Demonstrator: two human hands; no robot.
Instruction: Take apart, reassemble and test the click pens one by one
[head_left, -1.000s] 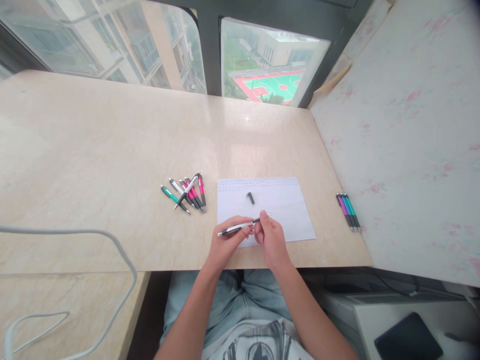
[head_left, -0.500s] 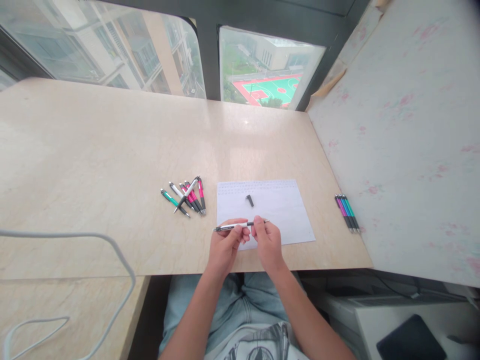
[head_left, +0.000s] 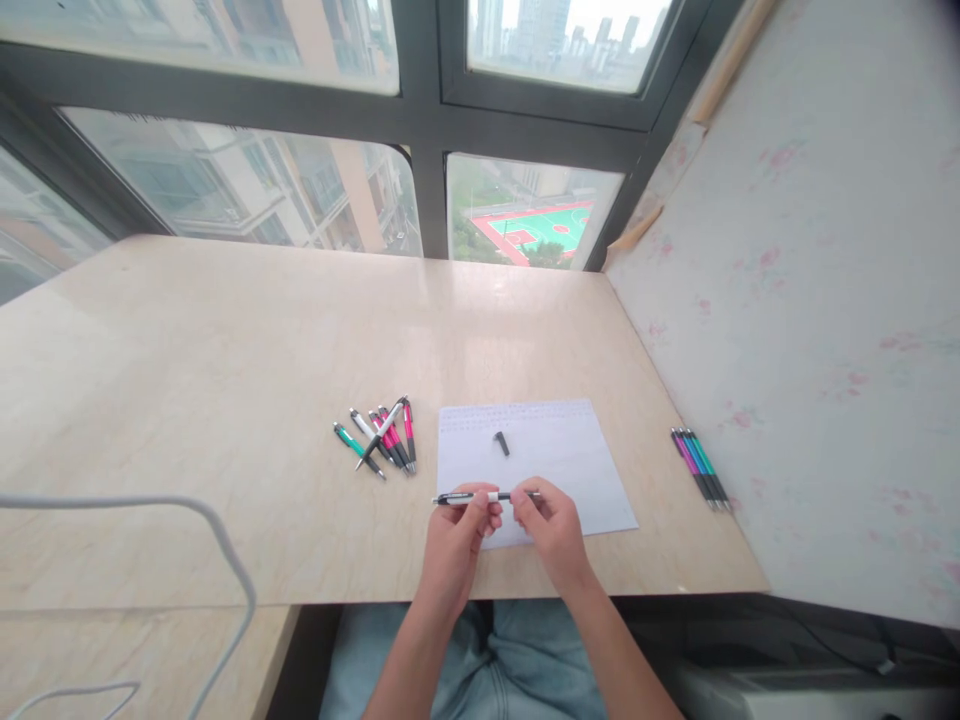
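Both hands hold one white and black pen (head_left: pixel 480 497) level over the near edge of a white sheet of paper (head_left: pixel 570 455). My left hand (head_left: pixel 461 535) pinches the pen's white barrel. My right hand (head_left: pixel 551 525) pinches its thin tip end. A small black pen part (head_left: pixel 502 443) lies on the paper, a little beyond the hands.
A loose pile of several pens (head_left: pixel 382 435), pink, teal and white, lies left of the paper. Several more pens (head_left: pixel 701 467) lie side by side at the table's right edge by the wall (head_left: pixel 810 300). A white cable (head_left: pixel 187 520) loops over the beige table (head_left: pixel 225 350) at the near left. Windows stand behind.
The camera has tilted up, so more window shows and everything sits lower in view. The pen has levelled out between the two hands, which stay closed on it.
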